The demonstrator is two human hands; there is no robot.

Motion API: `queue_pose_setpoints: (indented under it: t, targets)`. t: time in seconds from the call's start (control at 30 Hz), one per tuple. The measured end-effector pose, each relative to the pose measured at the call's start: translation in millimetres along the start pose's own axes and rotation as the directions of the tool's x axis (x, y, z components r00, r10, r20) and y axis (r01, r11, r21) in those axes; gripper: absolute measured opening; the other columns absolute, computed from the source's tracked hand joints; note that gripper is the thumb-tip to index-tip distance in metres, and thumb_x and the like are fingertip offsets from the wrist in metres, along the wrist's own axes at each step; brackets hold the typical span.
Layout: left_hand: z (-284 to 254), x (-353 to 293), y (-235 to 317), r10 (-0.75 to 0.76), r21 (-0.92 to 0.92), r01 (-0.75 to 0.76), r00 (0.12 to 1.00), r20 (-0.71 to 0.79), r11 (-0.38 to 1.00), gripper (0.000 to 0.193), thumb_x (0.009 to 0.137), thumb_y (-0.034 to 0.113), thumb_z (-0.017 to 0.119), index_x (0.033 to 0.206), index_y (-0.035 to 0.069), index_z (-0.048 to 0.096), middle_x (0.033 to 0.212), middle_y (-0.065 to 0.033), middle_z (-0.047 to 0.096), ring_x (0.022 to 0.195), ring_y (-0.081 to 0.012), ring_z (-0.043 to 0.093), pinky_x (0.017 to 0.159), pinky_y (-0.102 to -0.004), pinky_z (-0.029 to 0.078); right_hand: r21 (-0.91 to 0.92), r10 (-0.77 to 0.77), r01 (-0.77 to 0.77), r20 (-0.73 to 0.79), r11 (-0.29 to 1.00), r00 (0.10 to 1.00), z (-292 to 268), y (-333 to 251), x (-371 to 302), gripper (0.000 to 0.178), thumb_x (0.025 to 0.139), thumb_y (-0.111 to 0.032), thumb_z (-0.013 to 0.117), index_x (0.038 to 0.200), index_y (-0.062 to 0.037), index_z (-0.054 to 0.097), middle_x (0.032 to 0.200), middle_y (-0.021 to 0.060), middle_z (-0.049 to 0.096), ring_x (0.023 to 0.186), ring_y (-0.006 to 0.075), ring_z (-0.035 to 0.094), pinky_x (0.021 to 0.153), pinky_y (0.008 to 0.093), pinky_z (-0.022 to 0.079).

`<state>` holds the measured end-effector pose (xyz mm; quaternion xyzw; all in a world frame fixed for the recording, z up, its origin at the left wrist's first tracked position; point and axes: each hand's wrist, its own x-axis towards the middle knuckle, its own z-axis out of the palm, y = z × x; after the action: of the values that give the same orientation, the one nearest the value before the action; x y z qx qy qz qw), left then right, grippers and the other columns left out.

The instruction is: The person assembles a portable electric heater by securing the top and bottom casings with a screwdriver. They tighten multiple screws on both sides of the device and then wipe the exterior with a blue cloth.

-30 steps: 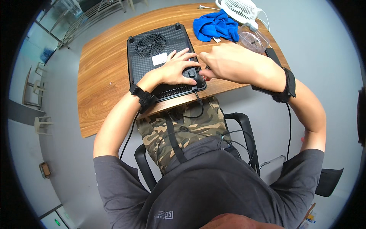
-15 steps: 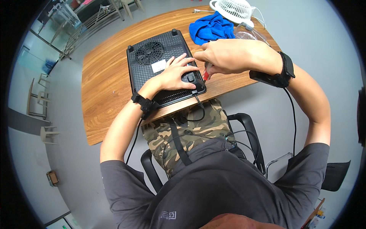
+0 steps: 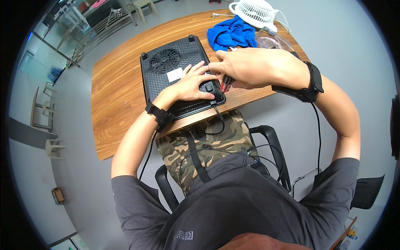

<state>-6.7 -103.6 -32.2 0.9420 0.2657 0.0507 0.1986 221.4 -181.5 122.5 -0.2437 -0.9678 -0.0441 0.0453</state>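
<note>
An induction cooker (image 3: 150, 85) lies upside down on the wooden table, its black underside with a round fan grille, small feet and a white label facing up. Flat on its near right part rests my left hand (image 3: 192, 85), fingers spread, holding nothing. My right hand (image 3: 246, 68) is closed around a screwdriver (image 3: 226, 83) with a red and black handle. The screwdriver stands steeply, its lower end at the cooker's near right corner; the exact tip contact is too small to tell. A black power cord (image 3: 221, 121) comes out of the cooker's near edge.
At the table's far right lie a crumpled blue cloth (image 3: 231, 33), a white fan (image 3: 255, 12) with its cord, and a clear plastic container (image 3: 268, 41). The wooden table (image 3: 112, 96) has its near edge at my lap. Black chair armrests (image 3: 271, 146) flank me.
My right hand has shifted slightly, and more of the screwdriver's handle shows beneath it at the cooker's corner. My left hand stays on the cooker; the whole view has moved a little.
</note>
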Motion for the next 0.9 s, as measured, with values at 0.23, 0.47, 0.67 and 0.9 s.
queue_pose_setpoints:
  t: [0.23, 0.47, 0.67, 0.9]
  targets:
    - [3, -5, -3, 0.012, 0.034, -0.011, 1.0, -0.017, 0.999, 0.08, 0.08, 0.062, 0.076, 0.147, 0.024, 0.057, 0.165, -0.014, 0.033, 0.158, -0.038, 0.014, 0.124, -0.0644, 0.005, -0.015, 0.287, -0.295, 0.287, 0.955, 0.914, -5, -13, 22, 0.041, 0.101, -0.037, 0.062, 0.099, 0.0031, 0.067, 0.072, 0.0174, 0.068, 0.074, 0.0362, 0.071, 0.069, 0.0421, 0.057]
    - [2, -4, 0, 0.012, 0.023, -0.011, 0.999, -0.031, 1.0, 0.079, 0.079, 0.061, 0.077, 0.146, 0.024, 0.058, 0.164, -0.0144, 0.034, 0.158, -0.0384, 0.013, 0.124, -0.0641, 0.006, -0.084, 0.382, -0.373, 0.211, 0.924, 0.9, -10, -15, 13, 0.046, 0.101, -0.04, 0.061, 0.116, 0.0031, 0.059, 0.086, 0.02, 0.069, 0.078, 0.0375, 0.071, 0.071, 0.0422, 0.058]
    - [3, -3, 0, 0.005, 0.01, -0.005, 1.0, -0.014, 1.0, 0.078, 0.08, 0.062, 0.077, 0.145, 0.023, 0.059, 0.164, -0.0146, 0.034, 0.158, -0.0387, 0.014, 0.125, -0.0635, 0.006, -0.021, 0.149, -0.148, 0.185, 0.989, 0.971, 0, -7, 1, 0.049, 0.093, -0.02, 0.069, 0.136, -0.0038, 0.052, 0.104, 0.0223, 0.066, 0.094, 0.0383, 0.071, 0.075, 0.0447, 0.058]
    - [6, -6, -3, 0.006, 0.043, -0.004, 0.998, -0.057, 0.999, 0.077, 0.08, 0.061, 0.077, 0.145, 0.023, 0.059, 0.164, -0.0141, 0.034, 0.157, -0.038, 0.015, 0.124, -0.0643, 0.008, -0.066, 0.345, -0.349, 0.411, 0.935, 0.844, -10, -18, 22, 0.046, 0.099, -0.038, 0.065, 0.112, 0.0052, 0.061, 0.085, 0.0207, 0.069, 0.084, 0.0387, 0.069, 0.077, 0.043, 0.056]
